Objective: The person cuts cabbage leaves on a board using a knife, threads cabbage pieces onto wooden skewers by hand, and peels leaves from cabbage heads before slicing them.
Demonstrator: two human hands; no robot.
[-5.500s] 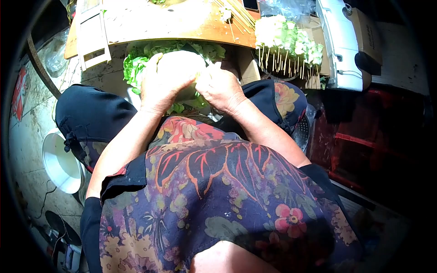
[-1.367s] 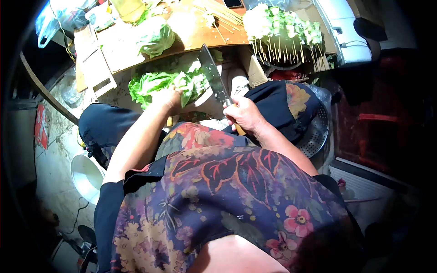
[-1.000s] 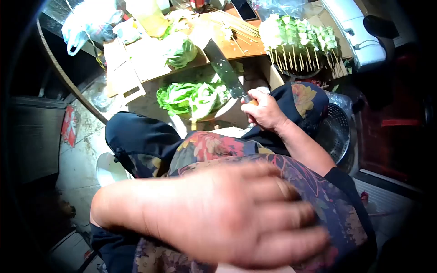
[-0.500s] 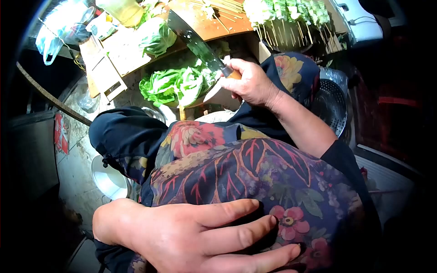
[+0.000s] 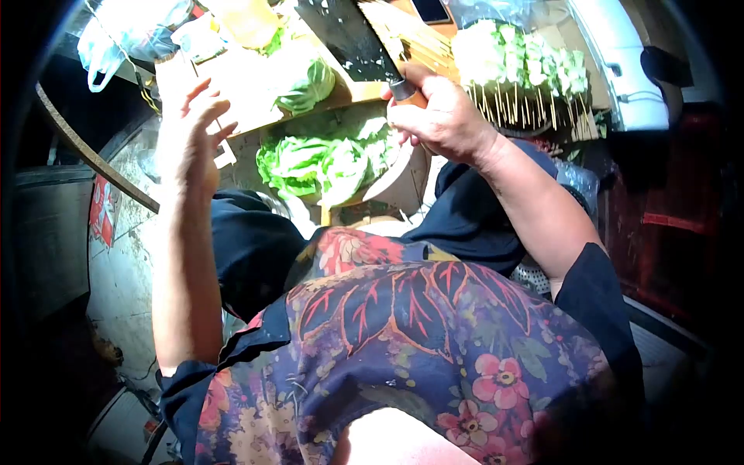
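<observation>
My right hand (image 5: 449,120) is wrapped round the wooden handle of a broad-bladed kitchen knife (image 5: 349,39). The blade points away over the wooden board (image 5: 368,91), with pale bits stuck to it. My left hand (image 5: 198,124) is raised at the board's left side, fingers apart and nothing visible in them. Between the two hands a pale green cabbage-like head (image 5: 308,81) rests on the board. Below the board's near edge, loose green leaves (image 5: 325,163) fill a container whose shape is mostly hidden.
Skewered pieces of greens (image 5: 519,62) stand in a bunch at the back right, near loose bamboo skewers (image 5: 422,50). A phone (image 5: 431,9) lies at the far edge. A blue-white plastic bag (image 5: 116,39) is at the far left, and a white appliance (image 5: 620,62) at the right.
My left hand has left the flowered apron and moved forward to the board's left side. My right hand, still gripping the knife, has shifted slightly right and the blade now shows broader.
</observation>
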